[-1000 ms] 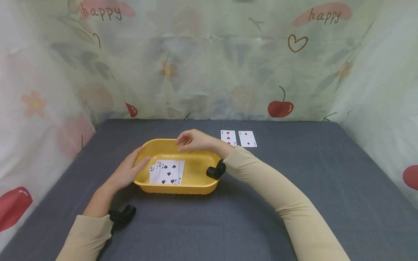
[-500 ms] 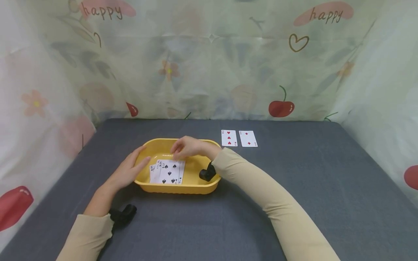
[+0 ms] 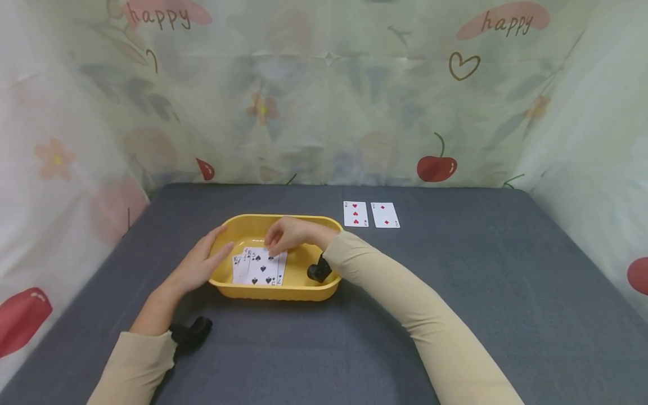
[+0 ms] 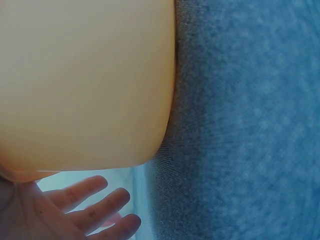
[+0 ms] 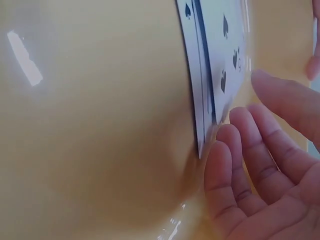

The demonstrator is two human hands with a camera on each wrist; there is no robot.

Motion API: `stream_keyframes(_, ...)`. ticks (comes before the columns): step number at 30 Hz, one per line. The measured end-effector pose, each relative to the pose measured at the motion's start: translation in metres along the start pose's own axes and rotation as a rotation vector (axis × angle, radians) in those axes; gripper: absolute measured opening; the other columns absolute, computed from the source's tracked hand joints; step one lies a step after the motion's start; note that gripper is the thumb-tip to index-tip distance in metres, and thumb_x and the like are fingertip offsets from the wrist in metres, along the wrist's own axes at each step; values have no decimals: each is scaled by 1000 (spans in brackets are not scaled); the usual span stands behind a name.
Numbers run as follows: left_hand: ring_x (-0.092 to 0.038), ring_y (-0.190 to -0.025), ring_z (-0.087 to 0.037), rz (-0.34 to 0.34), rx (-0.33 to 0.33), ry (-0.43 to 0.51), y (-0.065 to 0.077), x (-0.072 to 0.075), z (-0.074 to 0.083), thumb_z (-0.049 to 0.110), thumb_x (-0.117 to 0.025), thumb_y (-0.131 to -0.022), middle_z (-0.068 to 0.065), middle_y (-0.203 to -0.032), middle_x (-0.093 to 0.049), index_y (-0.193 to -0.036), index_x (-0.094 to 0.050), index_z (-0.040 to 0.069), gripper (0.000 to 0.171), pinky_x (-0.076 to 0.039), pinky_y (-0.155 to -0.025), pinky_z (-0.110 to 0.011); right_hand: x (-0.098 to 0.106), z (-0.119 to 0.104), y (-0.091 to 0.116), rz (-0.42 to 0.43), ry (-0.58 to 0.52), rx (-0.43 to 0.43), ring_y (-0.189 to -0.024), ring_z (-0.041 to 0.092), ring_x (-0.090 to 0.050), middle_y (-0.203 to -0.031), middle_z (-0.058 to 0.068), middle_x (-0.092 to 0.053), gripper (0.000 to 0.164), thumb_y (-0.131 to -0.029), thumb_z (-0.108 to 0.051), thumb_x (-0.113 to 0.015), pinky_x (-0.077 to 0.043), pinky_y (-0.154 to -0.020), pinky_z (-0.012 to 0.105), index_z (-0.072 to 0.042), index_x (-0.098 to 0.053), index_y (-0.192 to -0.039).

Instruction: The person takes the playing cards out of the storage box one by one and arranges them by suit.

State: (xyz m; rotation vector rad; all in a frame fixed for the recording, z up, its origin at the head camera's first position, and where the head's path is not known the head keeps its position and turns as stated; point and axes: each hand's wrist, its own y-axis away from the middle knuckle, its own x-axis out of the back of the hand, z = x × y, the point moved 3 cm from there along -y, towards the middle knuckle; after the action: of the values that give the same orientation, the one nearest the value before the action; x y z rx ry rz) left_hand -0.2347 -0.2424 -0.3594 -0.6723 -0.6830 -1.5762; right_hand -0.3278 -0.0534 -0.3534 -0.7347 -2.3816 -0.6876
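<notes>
A yellow plastic basin stands on the dark cloth. Inside it lie several overlapping playing cards, a five of spades on top. My left hand rests at the basin's left end, its thumb over the rim; in the left wrist view its fingers stretch straight past the basin's outer wall. My right hand is inside the basin at the far edge of the cards. In the right wrist view its bent fingertips are right beside the card edges, the thumb apart, nothing held between them.
Behind the basin to the right, a three of hearts and a two of diamonds lie face up on the cloth-covered table. A patterned curtain hangs along the back and sides.
My right hand has moved left and down from the basin's far rim to the cards inside it, uncovering the three of hearts. The left hand has stayed in place.
</notes>
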Motion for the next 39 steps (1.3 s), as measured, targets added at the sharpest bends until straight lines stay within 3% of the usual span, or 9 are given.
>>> stream_keyframes(11,-22,-137,-43,-9,20,7,0,0,2,48,-38,-97,-26,-152,-17,-149,-13,4,72,-19,-110,-61,-5,-2,2,-13,137,7,-74,8,-48,-83,-1,-55,30,-76,-13,-77,-39,-63,13,-1,-64,-101)
stream_keyframes(21,-21,-138,-44,-9,12,5,0,0,2,48,-37,-97,-26,-152,-18,-149,-13,4,72,-18,-110,-61,-9,-2,3,-16,183,-73,-71,11,-46,-82,0,-49,36,-73,-16,-80,-37,-61,17,-4,-57,-98)
stream_keyframes(25,-20,-138,-45,-9,6,3,0,0,2,47,-37,-97,-27,-152,-17,-149,-14,4,72,-18,-110,-61,-8,-2,4,-27,211,-68,-68,9,-45,-78,-2,-48,29,-74,-19,-79,-36,-59,16,-7,-57,-91)
stream_keyframes(31,-19,-139,-45,-2,-4,2,-1,0,0,45,-38,-98,-27,-152,-18,-149,-15,3,70,-17,-110,-61,-5,-3,4,-100,99,-11,-62,8,-46,-71,-3,-50,16,-84,-20,-70,-38,-57,17,-9,-57,-84)
stream_keyframes(35,-19,-139,-45,-4,4,-1,-1,0,-1,47,-37,-98,-27,-152,-18,-149,-14,4,70,-18,-110,-61,1,-1,6,-106,-2,3,-70,12,-53,-80,1,-56,13,-89,-19,-63,-46,-65,21,-6,-59,-92)
stream_keyframes(39,-20,-138,-44,1,5,-6,-1,0,-1,47,-37,-98,-27,-152,-18,-149,-15,5,70,-18,-110,-61,10,1,10,-58,-53,12,-78,11,-55,-87,2,-59,18,-91,-17,-60,-49,-73,21,-4,-61,-103)
